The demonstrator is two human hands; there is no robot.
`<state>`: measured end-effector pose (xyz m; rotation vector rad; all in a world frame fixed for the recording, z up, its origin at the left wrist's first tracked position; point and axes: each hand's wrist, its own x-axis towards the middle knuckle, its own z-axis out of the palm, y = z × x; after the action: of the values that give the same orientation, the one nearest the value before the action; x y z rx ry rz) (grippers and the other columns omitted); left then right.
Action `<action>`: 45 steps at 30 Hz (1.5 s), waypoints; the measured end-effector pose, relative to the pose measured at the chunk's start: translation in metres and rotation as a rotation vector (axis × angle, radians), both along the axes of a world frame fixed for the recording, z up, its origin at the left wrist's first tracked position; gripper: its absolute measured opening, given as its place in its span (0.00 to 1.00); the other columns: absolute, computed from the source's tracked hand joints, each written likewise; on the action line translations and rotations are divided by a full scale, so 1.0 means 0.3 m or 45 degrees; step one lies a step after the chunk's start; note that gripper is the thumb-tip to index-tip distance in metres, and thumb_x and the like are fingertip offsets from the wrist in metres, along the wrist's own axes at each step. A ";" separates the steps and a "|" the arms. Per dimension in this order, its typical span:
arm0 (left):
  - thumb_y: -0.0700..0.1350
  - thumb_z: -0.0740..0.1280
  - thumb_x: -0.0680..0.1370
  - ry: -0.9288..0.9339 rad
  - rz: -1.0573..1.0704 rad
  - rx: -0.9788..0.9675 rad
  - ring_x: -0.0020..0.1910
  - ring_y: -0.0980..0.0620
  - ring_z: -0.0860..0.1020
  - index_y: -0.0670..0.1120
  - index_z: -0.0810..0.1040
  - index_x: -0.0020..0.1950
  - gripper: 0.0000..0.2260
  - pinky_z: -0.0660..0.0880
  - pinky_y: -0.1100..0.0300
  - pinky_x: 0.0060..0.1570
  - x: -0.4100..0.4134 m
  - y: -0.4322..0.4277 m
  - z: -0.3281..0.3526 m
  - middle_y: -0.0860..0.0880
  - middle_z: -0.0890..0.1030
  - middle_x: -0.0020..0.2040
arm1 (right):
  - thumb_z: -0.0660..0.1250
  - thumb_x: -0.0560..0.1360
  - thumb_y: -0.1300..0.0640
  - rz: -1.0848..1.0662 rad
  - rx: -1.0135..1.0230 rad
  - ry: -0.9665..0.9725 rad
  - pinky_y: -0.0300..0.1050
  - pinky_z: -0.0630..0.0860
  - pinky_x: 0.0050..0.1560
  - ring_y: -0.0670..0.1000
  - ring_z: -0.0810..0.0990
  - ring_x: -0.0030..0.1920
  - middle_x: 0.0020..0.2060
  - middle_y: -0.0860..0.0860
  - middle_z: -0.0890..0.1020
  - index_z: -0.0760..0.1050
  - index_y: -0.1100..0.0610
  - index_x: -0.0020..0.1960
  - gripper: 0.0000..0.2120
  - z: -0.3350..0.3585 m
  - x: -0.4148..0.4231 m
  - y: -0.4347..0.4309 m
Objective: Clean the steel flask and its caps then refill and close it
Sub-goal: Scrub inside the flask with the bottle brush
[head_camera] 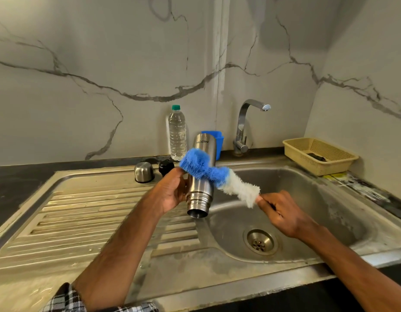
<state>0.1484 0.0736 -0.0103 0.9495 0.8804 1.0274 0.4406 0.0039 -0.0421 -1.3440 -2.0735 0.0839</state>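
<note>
Plainly, we were in the scrubbing step: the bottle brush (217, 176) lay slantwise across the outside of the steel flask (200, 176), its blue bristles pressed against the middle of the body and its white bristles trailing down to the right. The flask was held in the air over the seam between the drainboard (93, 212) and the sink basin (318, 199). It was tilted, with its open mouth low and towards us and its base up and away.

Our left grip (172, 191) grasped the flask from the left side, palm turned inward and thumb near the blue bristles, the forearm reaching up from the lower left. Our right grip (279, 212) was clenched round the brush handle just below the white bristles, the wrist bent and the forearm coming in from the lower right.

The steel cap (144, 172) and the black inner cap (166, 167) stood side by side at the back edge of the drainboard, not yet in hand.

We judged the next move to need the left grip turning the flask so the bristles reached all round, or the brush brought to the mouth for the inside. After that would come a rinse under the tap (246, 122), which showed no stream. The plastic water bottle (177, 134) behind the flask looked the likely source for refilling.
</note>
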 end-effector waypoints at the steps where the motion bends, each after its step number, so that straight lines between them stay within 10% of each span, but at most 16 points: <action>1: 0.52 0.76 0.69 0.006 -0.004 0.007 0.51 0.44 0.82 0.40 0.75 0.68 0.31 0.79 0.48 0.56 0.000 -0.003 0.003 0.42 0.84 0.54 | 0.58 0.83 0.53 -0.017 0.003 0.011 0.37 0.59 0.29 0.47 0.65 0.25 0.23 0.46 0.65 0.63 0.49 0.28 0.24 0.002 -0.005 -0.001; 45: 0.60 0.82 0.63 0.157 -0.279 0.114 0.60 0.40 0.80 0.40 0.77 0.68 0.41 0.73 0.42 0.69 0.016 -0.020 -0.020 0.36 0.79 0.66 | 0.57 0.84 0.54 -0.395 -0.136 0.179 0.35 0.63 0.26 0.44 0.67 0.26 0.26 0.47 0.71 0.69 0.52 0.32 0.21 0.056 0.026 0.010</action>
<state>0.1534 0.0675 -0.0162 1.1678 0.8164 0.8328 0.4485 0.0069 -0.0253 -1.6604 -1.7451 0.1519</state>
